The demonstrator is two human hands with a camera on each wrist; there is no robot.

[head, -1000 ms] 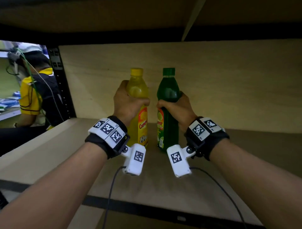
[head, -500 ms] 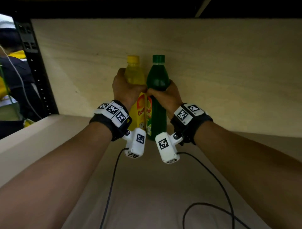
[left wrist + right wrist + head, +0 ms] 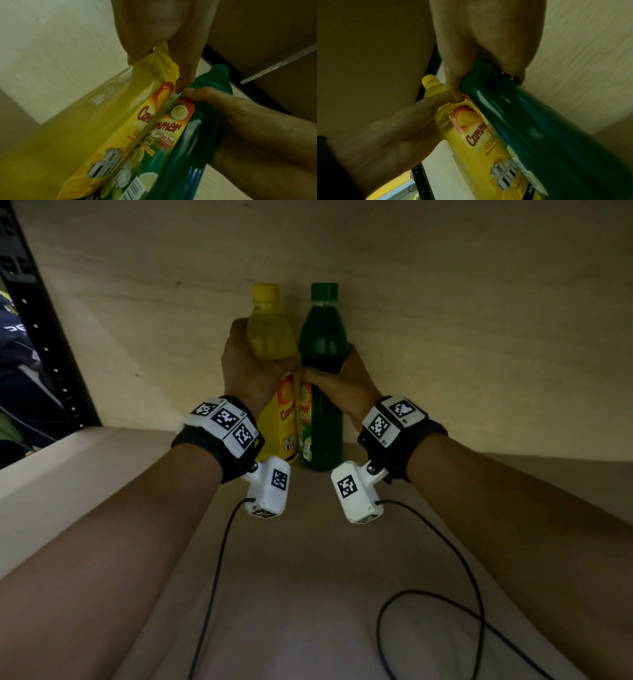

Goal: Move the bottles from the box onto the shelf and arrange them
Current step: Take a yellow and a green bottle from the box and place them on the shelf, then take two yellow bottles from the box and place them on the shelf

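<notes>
Left hand (image 3: 251, 371) wraps yellow plastic bottle (image 3: 274, 378), right hand (image 3: 342, 386) wraps green plastic bottle (image 3: 322, 392); both upright, touching, at wooden shelf's (image 3: 308, 559) back edge, apparently forming a row.

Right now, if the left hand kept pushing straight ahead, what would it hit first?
Probably the shelf's wooden back panel. The left hand grips the yellow bottle, which would likely meet the panel first; the remaining gap is hard to judge.
</notes>
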